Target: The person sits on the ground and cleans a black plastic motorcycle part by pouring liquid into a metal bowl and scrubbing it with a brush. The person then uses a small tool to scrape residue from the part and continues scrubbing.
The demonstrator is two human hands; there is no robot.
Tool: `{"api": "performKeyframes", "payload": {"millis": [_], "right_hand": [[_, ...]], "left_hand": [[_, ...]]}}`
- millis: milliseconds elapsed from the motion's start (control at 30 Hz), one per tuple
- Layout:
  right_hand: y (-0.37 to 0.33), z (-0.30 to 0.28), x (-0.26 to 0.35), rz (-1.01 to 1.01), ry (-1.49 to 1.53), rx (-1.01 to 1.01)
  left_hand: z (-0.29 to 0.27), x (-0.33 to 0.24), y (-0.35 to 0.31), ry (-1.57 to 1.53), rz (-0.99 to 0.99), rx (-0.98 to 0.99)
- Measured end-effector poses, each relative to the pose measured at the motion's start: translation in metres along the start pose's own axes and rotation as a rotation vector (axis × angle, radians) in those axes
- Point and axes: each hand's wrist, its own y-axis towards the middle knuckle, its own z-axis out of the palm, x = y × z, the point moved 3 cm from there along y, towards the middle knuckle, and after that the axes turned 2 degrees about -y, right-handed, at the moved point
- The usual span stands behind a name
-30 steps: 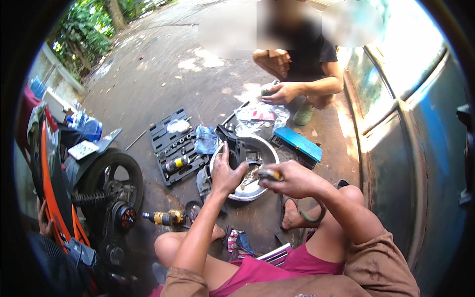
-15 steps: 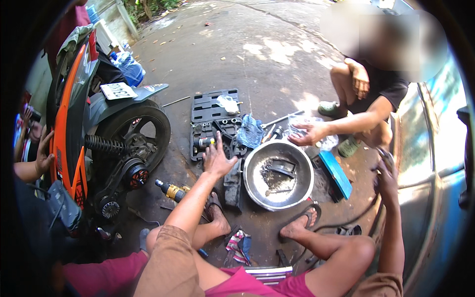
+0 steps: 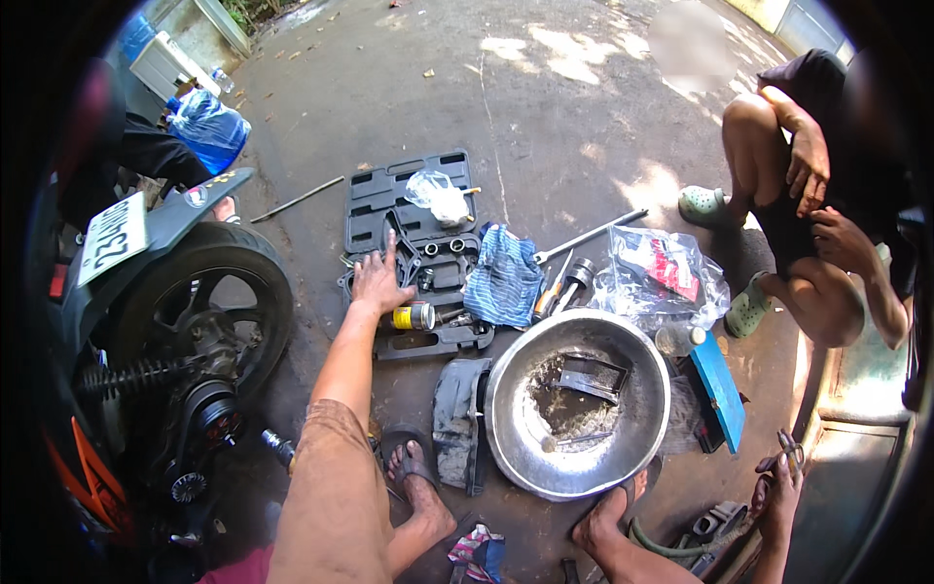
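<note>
My left hand [image 3: 379,284] reaches over the black tool case [image 3: 407,185], index finger stretched out and thumb spread. Right by its fingers lies a black Y-shaped tool [image 3: 405,234]; whether they touch I cannot tell. A yellow-and-black can [image 3: 413,316] sits just below the hand. My right hand [image 3: 775,492] is raised at the lower right, fingers curled round a small dark thing [image 3: 794,454] that I cannot make out. Between my feet and the case stands a metal basin [image 3: 506,443], holding a dark curved part [image 3: 592,378] and dirty residue.
A motorcycle rear wheel [image 3: 277,321] stands at left. Beside the basin lie a grey-black casing [image 3: 460,419], a blue patterned cloth [image 3: 503,277], a long wrench [image 3: 593,237], plastic bags [image 3: 632,292] and a blue box [image 3: 718,394]. A co-worker's hand [image 3: 808,170] rests at the right.
My left hand has moved forward and left over the case. The co-worker's outstretched hand has drawn back from above the basin. The view has shifted, and my right hand appears lower.
</note>
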Motion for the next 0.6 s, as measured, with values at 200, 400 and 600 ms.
{"api": "performKeyframes", "payload": {"millis": [200,400,600], "right_hand": [[0.002,0.062,0.027,-0.092,-0.039,0.119],[-0.021,0.126,0.048,-0.278,-0.14,0.439],[-0.032,0.091,0.045,-0.386,-0.069,0.263]], "left_hand": [[-0.038,-0.099,-0.076,-0.615,-0.019,-0.545],[-0.061,-0.363,-0.188,-1.917,0.105,0.054],[-0.063,-0.416,-0.177,-2.281,-0.128,0.225]]}}
